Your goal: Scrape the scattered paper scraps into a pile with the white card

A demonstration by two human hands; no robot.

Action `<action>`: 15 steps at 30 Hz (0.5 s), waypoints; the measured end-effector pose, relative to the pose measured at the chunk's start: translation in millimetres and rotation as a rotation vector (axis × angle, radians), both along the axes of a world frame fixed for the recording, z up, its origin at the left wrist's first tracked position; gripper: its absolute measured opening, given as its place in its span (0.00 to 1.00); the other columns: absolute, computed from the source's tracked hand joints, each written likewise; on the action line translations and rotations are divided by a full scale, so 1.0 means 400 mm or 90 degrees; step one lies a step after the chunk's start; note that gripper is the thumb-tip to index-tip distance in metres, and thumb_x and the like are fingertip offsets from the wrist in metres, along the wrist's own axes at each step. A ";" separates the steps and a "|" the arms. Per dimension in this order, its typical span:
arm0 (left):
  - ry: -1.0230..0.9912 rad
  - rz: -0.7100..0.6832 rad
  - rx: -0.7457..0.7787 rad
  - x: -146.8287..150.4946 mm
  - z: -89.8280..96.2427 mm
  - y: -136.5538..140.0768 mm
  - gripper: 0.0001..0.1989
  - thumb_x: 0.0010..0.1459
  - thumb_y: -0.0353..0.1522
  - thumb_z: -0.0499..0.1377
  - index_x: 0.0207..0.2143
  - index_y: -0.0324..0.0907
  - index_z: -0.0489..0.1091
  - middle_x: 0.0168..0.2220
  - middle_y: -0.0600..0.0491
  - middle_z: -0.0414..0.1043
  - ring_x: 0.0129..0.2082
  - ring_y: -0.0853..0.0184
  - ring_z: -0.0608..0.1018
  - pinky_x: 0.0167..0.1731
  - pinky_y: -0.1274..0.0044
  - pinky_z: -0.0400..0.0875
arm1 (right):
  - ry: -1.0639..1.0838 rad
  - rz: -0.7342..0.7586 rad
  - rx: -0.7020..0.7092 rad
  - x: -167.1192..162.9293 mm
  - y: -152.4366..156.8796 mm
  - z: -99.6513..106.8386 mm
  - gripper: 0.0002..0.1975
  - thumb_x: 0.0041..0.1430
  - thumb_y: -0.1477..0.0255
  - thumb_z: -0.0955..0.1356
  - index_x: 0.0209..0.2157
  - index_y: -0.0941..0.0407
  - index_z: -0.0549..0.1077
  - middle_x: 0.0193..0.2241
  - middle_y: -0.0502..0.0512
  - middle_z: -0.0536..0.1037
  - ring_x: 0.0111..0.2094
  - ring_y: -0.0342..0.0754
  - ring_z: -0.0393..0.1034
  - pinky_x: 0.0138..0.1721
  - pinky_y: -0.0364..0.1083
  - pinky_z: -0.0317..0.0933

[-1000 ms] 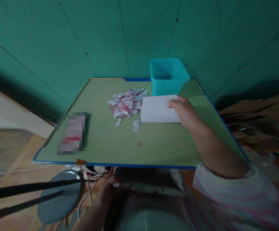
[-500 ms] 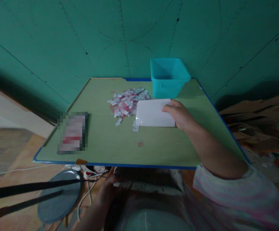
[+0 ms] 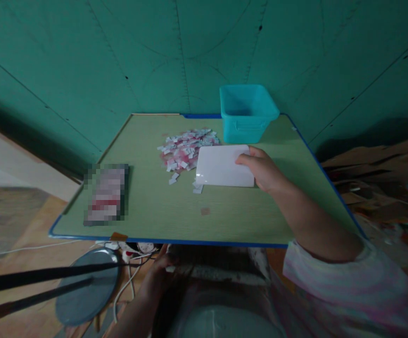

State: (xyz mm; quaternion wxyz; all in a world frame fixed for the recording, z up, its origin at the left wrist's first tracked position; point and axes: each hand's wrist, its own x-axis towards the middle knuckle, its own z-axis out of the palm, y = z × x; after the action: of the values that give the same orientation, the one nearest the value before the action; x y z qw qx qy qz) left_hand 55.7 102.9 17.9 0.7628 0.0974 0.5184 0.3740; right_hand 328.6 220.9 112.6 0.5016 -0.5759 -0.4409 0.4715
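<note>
My right hand (image 3: 262,168) grips the right end of a glossy white plastic sheet (image 3: 221,166), rectangular with rounded corners, thumb on top. The sheet is tilted over the table, its left end against the right side of a pile of small white and pink paper scraps (image 3: 188,150). A few loose scraps (image 3: 197,188) lie at its lower left corner. Below the table's front edge, near my lap, is my left hand (image 3: 160,272); its fingers are dark and partly hidden.
A turquoise plastic bin (image 3: 245,129) stands at the back right of the table (image 3: 154,206). At the left lies a pixelated flat object (image 3: 107,195). A green wall (image 3: 204,51) rises behind. Below left are a round grey stool (image 3: 87,291) and white cables (image 3: 121,291).
My right hand has shifted the white plastic sheet slightly left and toward me. The loose scraps at its corner have moved a little with it. My left hand stays put.
</note>
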 end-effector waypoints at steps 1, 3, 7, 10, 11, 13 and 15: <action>0.005 0.012 0.010 0.003 0.004 -0.001 0.16 0.29 0.23 0.59 0.26 0.44 0.75 0.27 0.53 0.76 0.34 0.57 0.75 0.27 0.75 0.68 | -0.004 0.004 0.000 0.000 0.000 -0.002 0.11 0.39 0.73 0.64 0.30 0.57 0.68 0.24 0.49 0.71 0.24 0.43 0.64 0.23 0.41 0.56; 0.007 0.031 0.028 0.012 0.015 -0.004 0.16 0.31 0.24 0.58 0.26 0.45 0.76 0.24 0.55 0.76 0.32 0.59 0.75 0.24 0.76 0.67 | -0.014 0.022 0.000 -0.001 -0.001 -0.005 0.12 0.40 0.73 0.64 0.31 0.57 0.69 0.25 0.49 0.72 0.25 0.44 0.64 0.24 0.42 0.56; -0.019 0.030 0.047 0.027 0.033 -0.008 0.14 0.29 0.24 0.57 0.22 0.45 0.75 0.18 0.56 0.72 0.27 0.61 0.75 0.22 0.77 0.66 | -0.045 0.064 0.014 -0.012 -0.008 -0.009 0.12 0.42 0.72 0.64 0.33 0.57 0.69 0.26 0.50 0.73 0.26 0.44 0.65 0.25 0.42 0.56; -0.041 0.029 0.046 0.025 0.030 -0.005 0.15 0.32 0.25 0.58 0.26 0.47 0.75 0.23 0.55 0.75 0.30 0.60 0.75 0.26 0.75 0.68 | -0.092 0.073 0.037 -0.024 -0.018 -0.004 0.12 0.43 0.72 0.63 0.34 0.57 0.69 0.27 0.50 0.73 0.26 0.43 0.64 0.25 0.41 0.56; -0.046 0.024 0.040 0.021 0.027 -0.003 0.15 0.32 0.25 0.58 0.27 0.47 0.75 0.25 0.55 0.75 0.32 0.59 0.75 0.28 0.74 0.68 | -0.107 0.078 0.045 -0.028 -0.021 -0.001 0.12 0.44 0.73 0.63 0.34 0.57 0.69 0.27 0.49 0.73 0.26 0.42 0.64 0.25 0.41 0.56; -0.052 0.002 0.027 0.014 0.021 0.002 0.15 0.31 0.24 0.60 0.26 0.45 0.76 0.25 0.53 0.76 0.34 0.57 0.75 0.30 0.73 0.69 | -0.121 0.108 0.052 -0.035 -0.028 0.007 0.12 0.44 0.74 0.63 0.34 0.58 0.68 0.27 0.49 0.73 0.27 0.42 0.64 0.26 0.41 0.57; -0.054 -0.010 0.034 0.009 0.016 0.006 0.16 0.29 0.23 0.60 0.27 0.43 0.76 0.24 0.52 0.75 0.34 0.56 0.75 0.30 0.73 0.68 | -0.111 0.155 0.049 -0.040 -0.034 0.014 0.12 0.43 0.74 0.63 0.34 0.58 0.68 0.28 0.50 0.73 0.28 0.42 0.65 0.27 0.41 0.57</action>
State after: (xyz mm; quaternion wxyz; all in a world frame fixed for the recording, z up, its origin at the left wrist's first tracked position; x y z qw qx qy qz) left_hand 59.1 105.2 24.4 0.7842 0.1059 0.4748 0.3852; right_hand 312.8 207.4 118.0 0.4222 -0.5374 -0.5673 0.4594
